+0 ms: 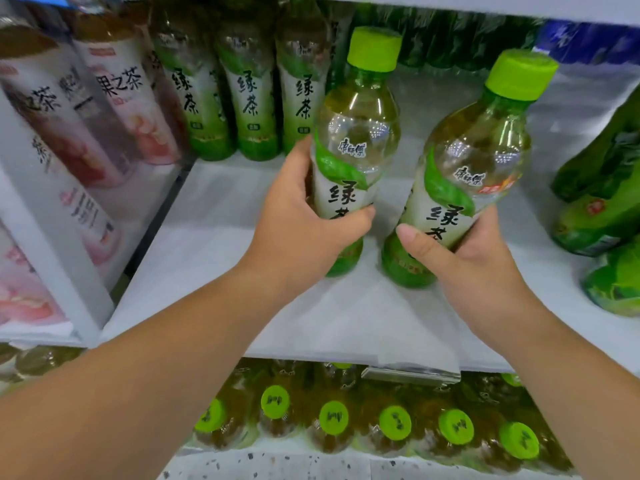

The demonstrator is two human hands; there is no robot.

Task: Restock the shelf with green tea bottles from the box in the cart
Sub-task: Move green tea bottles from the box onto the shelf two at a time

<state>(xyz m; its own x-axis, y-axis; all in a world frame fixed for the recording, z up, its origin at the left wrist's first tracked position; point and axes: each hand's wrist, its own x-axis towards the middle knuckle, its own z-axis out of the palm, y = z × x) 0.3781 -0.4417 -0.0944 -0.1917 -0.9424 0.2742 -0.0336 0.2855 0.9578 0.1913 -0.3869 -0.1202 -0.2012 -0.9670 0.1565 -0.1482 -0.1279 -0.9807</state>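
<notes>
While two hands point(298, 233) point(474, 271) grip two bottles point(356, 133) point(478, 147), three shelved bottles point(256, 109) behind

We cannot read the lower label of the left bottle point(356, 140) behind the left hand point(298, 230), nor that of the right bottle point(474, 157) behind the right hand point(474, 268). The back-row bottles point(249, 109) lose their tops in dark blur; the green packs point(602, 202) run off the right edge.

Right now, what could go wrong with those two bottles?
The right bottle leans in the right hand; set down like that, it might tip over on the shelf. The left bottle in the left hand is close and could knock it. Pushed back fast, either might bump the row of bottles behind.
</notes>
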